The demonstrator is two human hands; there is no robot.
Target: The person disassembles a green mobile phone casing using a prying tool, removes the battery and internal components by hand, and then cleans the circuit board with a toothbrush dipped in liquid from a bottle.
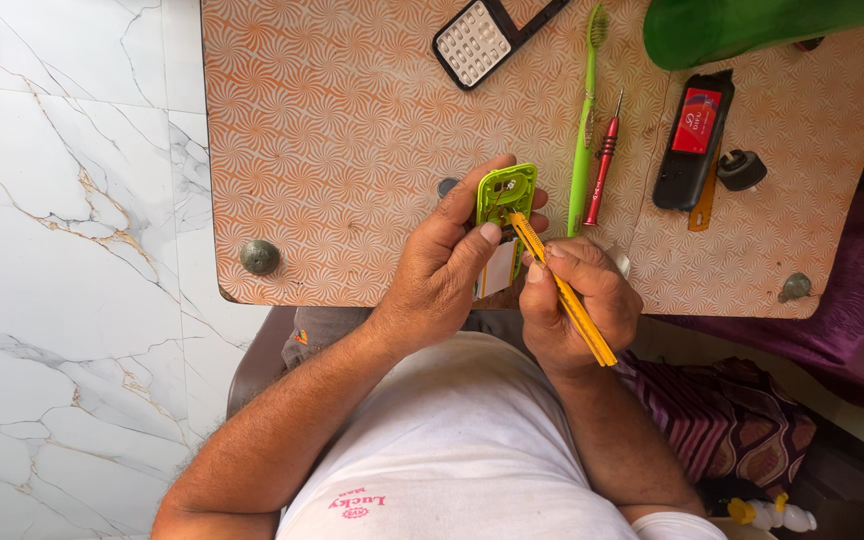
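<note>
**Green phone shell held over counter edge, yellow tool on it**

Left to right:

- Counter (332, 120): orange swirl pattern, round metal stud (259, 256) near the front-left corner.
- Left hand (442, 270): fingers curled around the green phone shell (505, 195), thumb pressed on its lower face. Shell is bright lime plastic, rounded corners, with cut-outs near the top; inner side faces up. It sits just above the counter's near edge, at centre. A white piece shows below it, behind the thumb; can't tell what it is.
- Right hand (577, 300): closed in a pinch on a yellow tool (560, 290), a thin flat stick, tip touching the shell's middle, the other end sticking out past the wrist.
- On the counter beyond: keypad panel (472, 40) in a black frame, green toothbrush (584, 130), red screwdriver (602, 170) just beside it, black phone body (692, 140) with a red battery, small black part (742, 168).
</note>
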